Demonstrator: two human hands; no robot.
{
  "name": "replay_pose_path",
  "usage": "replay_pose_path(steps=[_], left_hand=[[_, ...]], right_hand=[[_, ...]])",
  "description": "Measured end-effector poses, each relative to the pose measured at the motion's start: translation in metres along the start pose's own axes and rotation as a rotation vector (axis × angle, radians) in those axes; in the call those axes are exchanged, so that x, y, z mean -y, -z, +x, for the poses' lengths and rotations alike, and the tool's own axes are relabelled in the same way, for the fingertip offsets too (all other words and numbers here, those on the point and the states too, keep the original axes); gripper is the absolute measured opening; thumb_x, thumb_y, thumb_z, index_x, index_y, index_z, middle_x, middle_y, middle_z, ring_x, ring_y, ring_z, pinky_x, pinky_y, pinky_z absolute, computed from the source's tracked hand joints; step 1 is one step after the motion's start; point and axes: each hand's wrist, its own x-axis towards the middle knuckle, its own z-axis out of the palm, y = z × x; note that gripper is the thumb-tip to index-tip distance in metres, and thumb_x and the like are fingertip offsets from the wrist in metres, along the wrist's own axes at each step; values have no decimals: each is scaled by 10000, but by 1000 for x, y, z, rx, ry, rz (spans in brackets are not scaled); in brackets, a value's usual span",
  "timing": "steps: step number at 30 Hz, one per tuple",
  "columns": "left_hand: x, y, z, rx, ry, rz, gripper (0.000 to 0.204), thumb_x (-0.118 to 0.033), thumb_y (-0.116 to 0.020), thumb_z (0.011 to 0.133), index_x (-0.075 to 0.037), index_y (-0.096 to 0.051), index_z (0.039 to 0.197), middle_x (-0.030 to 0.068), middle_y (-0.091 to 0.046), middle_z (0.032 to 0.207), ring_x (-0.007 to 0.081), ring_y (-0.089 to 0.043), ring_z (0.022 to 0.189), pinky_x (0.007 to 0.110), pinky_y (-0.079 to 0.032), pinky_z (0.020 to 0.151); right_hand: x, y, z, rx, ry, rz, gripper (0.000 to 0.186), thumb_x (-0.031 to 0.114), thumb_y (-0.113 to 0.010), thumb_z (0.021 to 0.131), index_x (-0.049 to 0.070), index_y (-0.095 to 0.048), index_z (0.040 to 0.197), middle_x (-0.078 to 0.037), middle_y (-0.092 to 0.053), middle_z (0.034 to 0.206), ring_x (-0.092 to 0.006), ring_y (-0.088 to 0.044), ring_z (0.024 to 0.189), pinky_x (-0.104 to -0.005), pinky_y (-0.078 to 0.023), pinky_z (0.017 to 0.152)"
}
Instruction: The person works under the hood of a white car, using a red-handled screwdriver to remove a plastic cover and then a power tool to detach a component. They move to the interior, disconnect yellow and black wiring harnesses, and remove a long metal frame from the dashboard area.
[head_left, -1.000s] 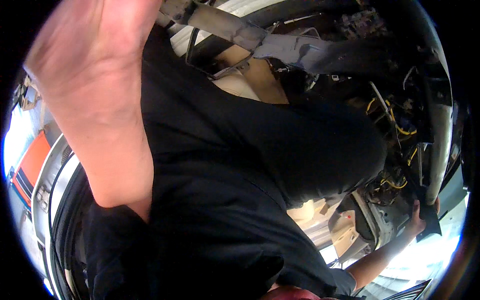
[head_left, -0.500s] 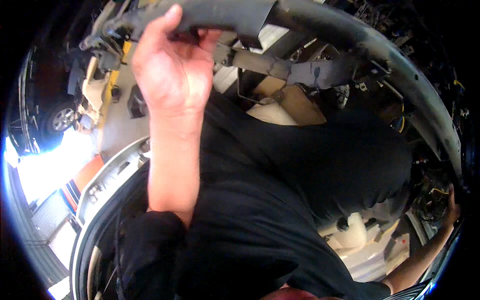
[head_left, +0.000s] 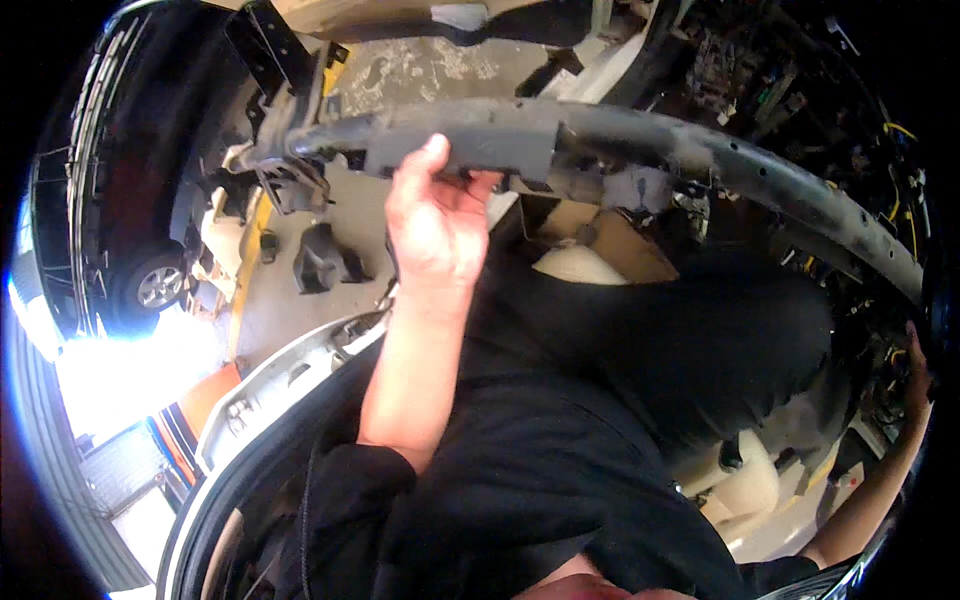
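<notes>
A long, dark, curved metal beam (head_left: 720,152) with brackets at its left end runs across in front of me. My left hand (head_left: 440,225), palm turned up, grips its left part at a flat black section, with the thumb on the near face and the fingers curled behind the lower edge. At the far right rim my right hand (head_left: 915,375) is beside the beam's right end. Shadow and the rim hide most of its fingers, so its hold cannot be made out.
I am inside a stripped car, with a pale door-frame panel (head_left: 290,385) at my left. Loose wiring (head_left: 895,205) and dark parts fill the right. A dark plastic piece (head_left: 325,262) lies on the floor outside. Beyond stands a dark car with a silver wheel (head_left: 160,288).
The left part of the beam and my left hand now appear lower and further right in view. The view has shifted too, showing more floor beyond. My left hand keeps its grip.
</notes>
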Motion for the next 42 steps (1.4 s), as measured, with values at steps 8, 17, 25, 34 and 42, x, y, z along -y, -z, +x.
replay_pose_path(steps=[8,17,25,34,42], left_hand=[[4,11,-10,186,37,73,162,-166,-714,949,-68,-676,1072,76,-726,1059,206,-705,963,362,-620,876],[12,6,-5,244,-13,52,154,-161,-697,960,-63,-674,1077,71,-725,1003,190,-724,876,329,-658,788],[7,3,-7,265,28,18,236,-162,-662,989,-84,-587,1199,53,-687,1085,163,-706,931,320,-645,776],[-58,79,5,7,-63,739,751,-666,-383,1051,-8,-707,889,149,-728,772,170,-668,598,264,-492,518],[-168,208,137,-983,-743,782,560,-515,-495,1050,22,-634,1127,169,-668,1170,287,-624,1024,406,-474,928]], right_hand=[[94,32,-48,-102,-145,52,487,62,-659,923,30,-590,1404,-153,-641,1405,-296,-613,1302,-421,-474,1105],[474,315,-103,-440,543,200,627,71,-782,794,39,-580,1387,-160,-599,1443,-333,-543,1378,-482,-446,1151],[603,318,51,66,538,295,605,131,-863,714,13,-616,1253,-188,-706,1128,-385,-681,1079,-443,-545,967],[596,298,64,23,587,426,331,50,-802,729,-23,-639,1008,-245,-710,960,-417,-690,1000,-485,-553,896],[605,311,60,-2,664,414,352,49,-806,744,-16,-620,1035,-221,-714,886,-404,-705,944,-473,-555,887]])
